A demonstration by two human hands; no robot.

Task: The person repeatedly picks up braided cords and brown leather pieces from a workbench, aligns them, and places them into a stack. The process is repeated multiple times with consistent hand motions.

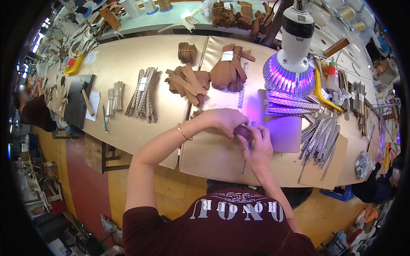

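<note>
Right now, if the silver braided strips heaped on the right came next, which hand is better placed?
Probably the right hand: it is nearer the silver braided strips, while the left hand lies farther away. Both are at a brown piece.

- Violet-blue glow from the lamp (289, 74) at my right; tints my right hand (259, 147) and the tabletop (209, 160) near it.
- Rest of tabletop brightly lit, pale sheen.
- Straight edges bow; rim black.

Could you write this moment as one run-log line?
left hand: holding brown strip | right hand: fingertips at same strip | ahead: brown bundle | right side: purple-lit lamp, braided strips
</note>
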